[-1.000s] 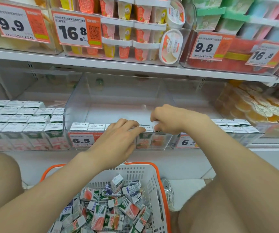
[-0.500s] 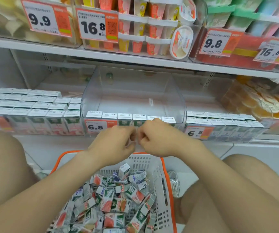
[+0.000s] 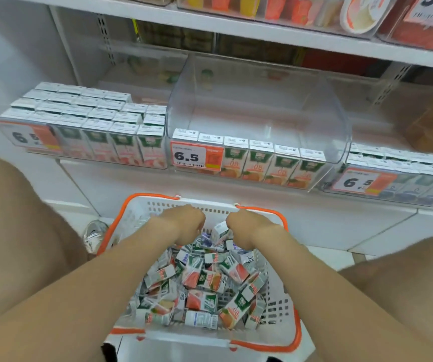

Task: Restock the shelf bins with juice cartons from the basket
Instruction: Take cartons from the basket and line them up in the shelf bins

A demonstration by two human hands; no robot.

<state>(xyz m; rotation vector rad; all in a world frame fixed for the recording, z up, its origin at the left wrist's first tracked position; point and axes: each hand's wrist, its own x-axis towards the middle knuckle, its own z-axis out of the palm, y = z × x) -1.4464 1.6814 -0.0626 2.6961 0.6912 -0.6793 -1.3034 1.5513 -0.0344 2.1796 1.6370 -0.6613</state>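
Observation:
A white basket with an orange rim (image 3: 283,307) sits on the floor between my knees, heaped with small juice cartons (image 3: 205,280). Both hands reach down into its far end. My left hand (image 3: 184,223) has its fingers pointing down into the pile, hidden by the back of the hand. My right hand (image 3: 249,226) curls down beside a tilted white carton (image 3: 219,231); whether it grips it is not visible. The middle clear bin (image 3: 262,105) holds one front row of orange-label cartons (image 3: 259,163). The left bin (image 3: 85,118) is packed with several rows.
The right bin (image 3: 403,173) holds cartons behind a 6.5 price tag (image 3: 359,182). A shelf board (image 3: 236,30) with jelly cups above overhangs the bins. My knees flank the basket. A shoe (image 3: 94,235) sits left of the basket rim.
Both hands have dropped from the middle bin's front row down into the basket. The view has tilted downward with them.

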